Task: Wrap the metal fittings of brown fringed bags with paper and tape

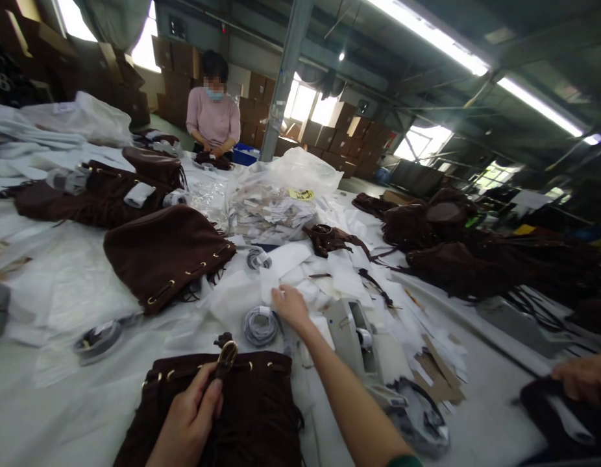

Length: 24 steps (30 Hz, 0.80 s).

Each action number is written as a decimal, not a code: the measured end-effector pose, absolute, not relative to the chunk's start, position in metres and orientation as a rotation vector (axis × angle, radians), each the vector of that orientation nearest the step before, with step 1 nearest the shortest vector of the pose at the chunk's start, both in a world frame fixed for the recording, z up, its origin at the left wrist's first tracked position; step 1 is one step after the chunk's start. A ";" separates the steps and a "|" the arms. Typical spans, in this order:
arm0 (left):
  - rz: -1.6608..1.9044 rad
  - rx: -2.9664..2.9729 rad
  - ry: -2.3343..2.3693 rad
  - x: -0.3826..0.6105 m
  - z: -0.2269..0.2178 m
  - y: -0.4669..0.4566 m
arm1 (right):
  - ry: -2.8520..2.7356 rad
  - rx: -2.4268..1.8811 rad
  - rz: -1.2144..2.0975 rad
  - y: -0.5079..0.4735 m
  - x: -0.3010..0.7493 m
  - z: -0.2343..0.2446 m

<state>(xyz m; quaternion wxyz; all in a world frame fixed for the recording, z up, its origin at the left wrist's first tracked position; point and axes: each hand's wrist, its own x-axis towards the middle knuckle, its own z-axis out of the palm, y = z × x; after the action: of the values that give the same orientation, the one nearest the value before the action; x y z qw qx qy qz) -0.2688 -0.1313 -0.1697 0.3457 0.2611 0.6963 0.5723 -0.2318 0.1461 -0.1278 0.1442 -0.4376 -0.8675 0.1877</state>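
Near the bottom, my left hand (191, 415) is closed, its thumb and fingers pinching a brown strap with a gold ring (227, 355). The strap belongs to a dark brown fringed drawstring bag (256, 415) with gold eyelets, lying flat in front of me. Farther forward, my right hand (291, 307) is stretched out over loose white sheets, fingertips closed at the edge of one white sheet (283, 263). Just left of that hand lies a coiled grey wrapped strap (260, 325). A grey tape dispenser (352, 337) stands by my right forearm.
Another brown bag (167, 253) lies to the left, with more brown bags (446, 253) piled at right. A clear plastic bag (276, 194) of paper pieces sits ahead. Across the table stands a co-worker (213, 120). Another person's hand (585, 377) holds something black at right.
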 end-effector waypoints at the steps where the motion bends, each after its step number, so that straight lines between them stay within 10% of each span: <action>1: 1.493 0.667 1.809 -0.269 -0.170 -0.131 | -2.504 -1.241 0.502 0.131 -0.236 -0.135; 24: 1.604 0.691 1.904 -0.259 -0.162 -0.126 | -2.621 -1.280 0.484 0.184 -0.193 -0.125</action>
<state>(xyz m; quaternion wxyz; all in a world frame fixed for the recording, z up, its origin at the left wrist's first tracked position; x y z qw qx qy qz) -0.2593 -0.1259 -0.1621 0.2755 0.2570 0.7084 0.5968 -0.1930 0.1845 -0.1254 0.0925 -0.4310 -0.8827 0.1630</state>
